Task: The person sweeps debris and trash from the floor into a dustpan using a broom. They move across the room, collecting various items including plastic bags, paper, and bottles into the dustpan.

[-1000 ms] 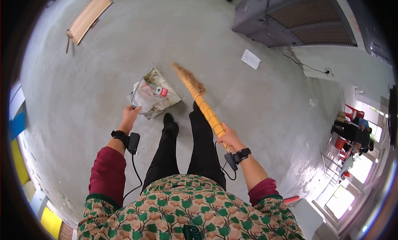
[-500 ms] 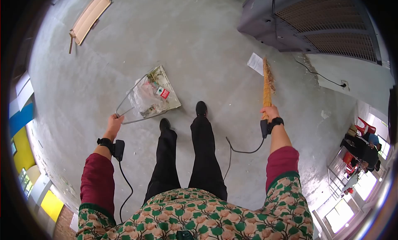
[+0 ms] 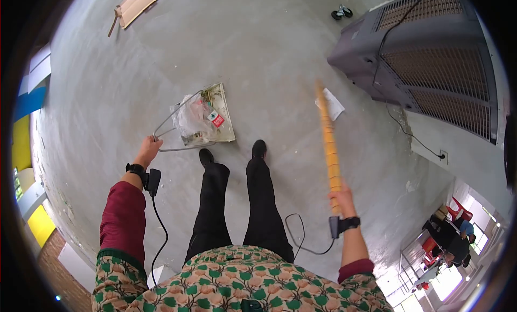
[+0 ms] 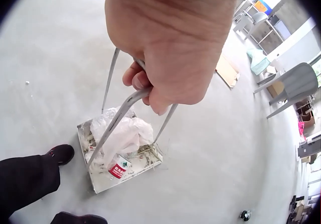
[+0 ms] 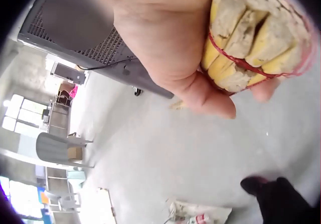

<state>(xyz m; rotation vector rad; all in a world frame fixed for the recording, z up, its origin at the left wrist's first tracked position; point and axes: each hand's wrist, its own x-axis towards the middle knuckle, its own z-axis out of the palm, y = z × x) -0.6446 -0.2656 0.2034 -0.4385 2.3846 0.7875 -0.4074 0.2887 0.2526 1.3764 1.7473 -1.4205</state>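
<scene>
My left hand (image 3: pixel 148 151) grips the grey metal wire handle (image 3: pixel 171 118) of a dustpan (image 3: pixel 228 130) on the floor left of my feet. The pan carries a crumpled clear plastic bag (image 4: pixel 129 136), a bottle with a red-and-white label (image 4: pixel 119 168) and bits of dry debris. Around the bound yellow handle of a straw broom (image 3: pixel 329 147) the fingers of my right hand (image 3: pixel 343 198) are wrapped. Forward and right of my feet, the blurred broom head overlaps the white paper sheet (image 3: pixel 335 105). The bundle's cut end, tied with red cord, fills the right wrist view's upper right.
A large grey vented machine (image 3: pixel 431 69) stands at the right, its black cable running to a wall socket (image 3: pixel 443 155). Flattened cardboard (image 3: pixel 141 6) lies far left on the floor. People (image 3: pixel 458 244) sit by the windows, far right. A grey plastic chair (image 4: pixel 301 86) shows in the left wrist view.
The broom has swung from beside the dustpan out to the right, past the paper sheet, then partly back to its left side. My left hand has drawn slightly left with the dustpan handle.
</scene>
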